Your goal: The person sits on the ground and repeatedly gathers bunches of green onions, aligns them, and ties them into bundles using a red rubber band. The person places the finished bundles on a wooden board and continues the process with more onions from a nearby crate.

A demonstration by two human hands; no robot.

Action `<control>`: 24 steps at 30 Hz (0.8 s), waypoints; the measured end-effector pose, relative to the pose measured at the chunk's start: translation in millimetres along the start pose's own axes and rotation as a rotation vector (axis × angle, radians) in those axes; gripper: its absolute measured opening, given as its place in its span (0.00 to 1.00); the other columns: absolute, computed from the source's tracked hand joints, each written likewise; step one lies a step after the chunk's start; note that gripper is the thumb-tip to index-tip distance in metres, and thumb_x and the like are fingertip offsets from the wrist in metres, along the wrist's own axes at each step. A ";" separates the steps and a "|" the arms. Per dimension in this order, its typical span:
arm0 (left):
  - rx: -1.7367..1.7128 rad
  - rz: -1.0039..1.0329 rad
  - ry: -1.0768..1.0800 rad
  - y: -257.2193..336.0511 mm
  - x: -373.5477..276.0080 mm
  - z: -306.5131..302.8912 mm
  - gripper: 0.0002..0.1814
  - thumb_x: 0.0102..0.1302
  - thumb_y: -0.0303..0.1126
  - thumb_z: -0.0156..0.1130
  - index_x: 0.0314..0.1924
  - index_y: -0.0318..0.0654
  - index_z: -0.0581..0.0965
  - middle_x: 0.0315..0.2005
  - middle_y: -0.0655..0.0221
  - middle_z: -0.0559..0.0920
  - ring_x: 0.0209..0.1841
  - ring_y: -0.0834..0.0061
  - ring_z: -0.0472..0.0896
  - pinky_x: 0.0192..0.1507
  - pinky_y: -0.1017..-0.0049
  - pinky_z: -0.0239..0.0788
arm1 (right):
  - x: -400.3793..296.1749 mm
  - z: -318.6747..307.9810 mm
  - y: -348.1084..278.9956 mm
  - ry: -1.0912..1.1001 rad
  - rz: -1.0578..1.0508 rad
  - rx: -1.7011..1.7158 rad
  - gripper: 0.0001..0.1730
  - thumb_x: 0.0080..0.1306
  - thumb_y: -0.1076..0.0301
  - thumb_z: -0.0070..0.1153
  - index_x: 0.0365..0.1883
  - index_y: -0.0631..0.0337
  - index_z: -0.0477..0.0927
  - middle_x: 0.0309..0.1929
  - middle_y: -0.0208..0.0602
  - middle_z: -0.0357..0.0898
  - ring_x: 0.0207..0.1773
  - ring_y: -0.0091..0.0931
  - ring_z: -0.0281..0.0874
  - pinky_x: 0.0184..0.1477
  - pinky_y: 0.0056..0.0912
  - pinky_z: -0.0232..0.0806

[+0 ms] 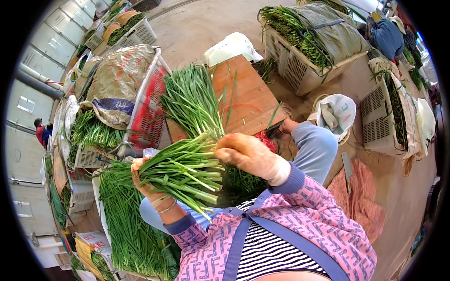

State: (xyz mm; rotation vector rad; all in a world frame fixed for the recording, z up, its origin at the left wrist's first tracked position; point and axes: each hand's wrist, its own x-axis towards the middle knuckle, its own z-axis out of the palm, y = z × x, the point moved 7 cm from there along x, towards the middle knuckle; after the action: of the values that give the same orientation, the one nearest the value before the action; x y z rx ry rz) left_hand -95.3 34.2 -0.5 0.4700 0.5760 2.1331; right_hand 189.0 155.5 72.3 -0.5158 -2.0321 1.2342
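Observation:
My left hand point(149, 184), with a bracelet at its wrist, grips a loose bunch of long green leafy stalks point(182, 170), like garlic chives. The pale stem ends point right. My gloved right hand point(251, 156) is beside those ends, fingers curled and blurred; whether it pinches any stems is unclear. Just beyond, a larger pile of the same greens point(193, 95) lies on the left part of a wooden board point(249, 95). At my left side a crate is filled with long green leaves point(137, 217). More greens point(242, 181) show below my right hand.
Covered crates of greens stand at left point(146, 105) and far right point(291, 59). A bag-lined bucket point(335, 116) is beside my knee. Right of me, a cleaver point(347, 167) rests partly on a red sack point(365, 200). A white bag point(232, 49) lies behind the board. Other people are farther off.

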 end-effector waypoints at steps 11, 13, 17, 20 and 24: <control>0.159 -0.038 -0.216 9.8 2.6 4.0 0.12 0.74 0.38 0.51 0.45 0.40 0.79 0.47 0.66 0.79 0.53 0.71 0.77 0.60 0.66 0.69 | -5.9 25.0 0.0 -0.210 0.046 -0.097 0.15 0.71 0.56 0.48 0.42 0.60 0.76 0.32 0.50 0.79 0.39 0.49 0.77 0.40 0.50 0.69; 0.062 -0.016 -0.032 7.1 -1.5 -2.7 0.12 0.73 0.37 0.53 0.44 0.40 0.81 0.46 0.65 0.83 0.52 0.71 0.81 0.56 0.64 0.75 | -13.3 23.3 -1.3 -0.294 0.082 -0.125 0.16 0.71 0.55 0.48 0.37 0.60 0.78 0.30 0.48 0.80 0.37 0.49 0.78 0.39 0.51 0.69; -0.018 -0.121 -0.094 9.1 3.5 -3.8 0.13 0.71 0.39 0.56 0.45 0.39 0.80 0.44 0.65 0.83 0.48 0.71 0.82 0.49 0.67 0.79 | -46.9 -10.9 16.0 -0.272 0.317 0.906 0.14 0.74 0.61 0.46 0.39 0.60 0.80 0.26 0.30 0.78 0.29 0.24 0.76 0.34 0.30 0.68; 0.163 0.032 0.025 15.3 5.8 -13.1 0.13 0.73 0.41 0.53 0.45 0.41 0.78 0.46 0.65 0.81 0.50 0.69 0.80 0.51 0.64 0.77 | -35.1 -16.7 32.1 0.105 0.106 0.448 0.12 0.73 0.66 0.52 0.47 0.64 0.81 0.38 0.29 0.81 0.34 0.18 0.74 0.38 0.21 0.69; 0.148 -0.043 0.013 8.6 9.5 -19.3 0.11 0.73 0.39 0.52 0.41 0.41 0.77 0.46 0.62 0.80 0.53 0.67 0.79 0.56 0.62 0.74 | -13.5 -1.9 23.4 0.014 0.288 0.523 0.18 0.70 0.59 0.58 0.51 0.64 0.81 0.46 0.36 0.83 0.39 0.20 0.77 0.43 0.23 0.71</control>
State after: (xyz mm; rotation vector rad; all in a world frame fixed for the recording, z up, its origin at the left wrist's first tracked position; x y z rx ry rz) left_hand -116.2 33.0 -10.4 0.5210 0.7484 2.0628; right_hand 199.1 158.9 47.3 -0.5652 -1.5643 1.8510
